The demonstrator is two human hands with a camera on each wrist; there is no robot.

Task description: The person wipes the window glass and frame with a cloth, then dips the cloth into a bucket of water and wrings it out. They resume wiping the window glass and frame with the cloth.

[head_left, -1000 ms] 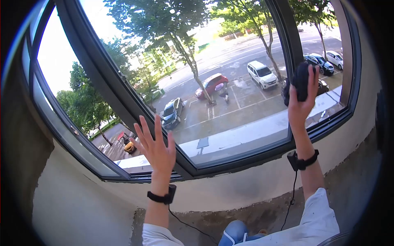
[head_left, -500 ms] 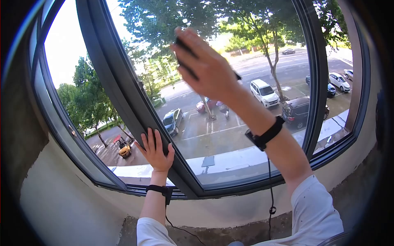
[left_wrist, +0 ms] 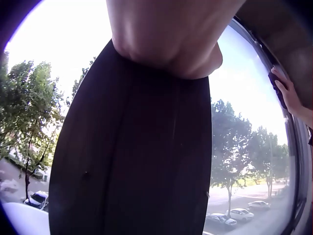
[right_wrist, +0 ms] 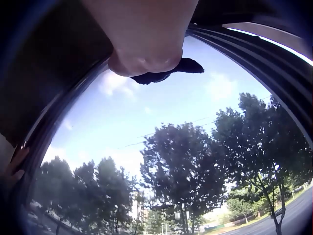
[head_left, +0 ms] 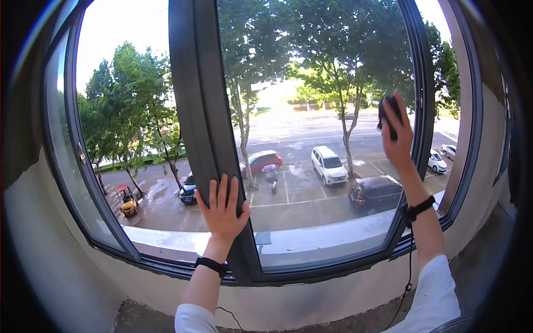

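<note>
My left hand [head_left: 223,216] lies against the wide dark window frame post [head_left: 197,100], its fingers straight and spread upward. In the left wrist view the heel of that hand covers the upper part of the post. Over at the right side of the glass pane [head_left: 311,238], my right hand [head_left: 401,144] holds a bunched black cloth against the glass. Part of the black cloth [right_wrist: 188,67] sticks out past the hand in the right wrist view; the rest is hidden behind the hand.
A second dark upright [head_left: 423,83] borders the pane just right of the right hand. Below runs the bottom rail [head_left: 311,273] above a pale wall [head_left: 311,299]. On the left is another sash with a handle [head_left: 83,154]. Outside are trees and parked cars. A cable hangs from each wrist strap.
The right hand swept the cloth from the right side up to the upper left of the pane, then back right. The left hand came down onto the post. The head view has turned leftward.
</note>
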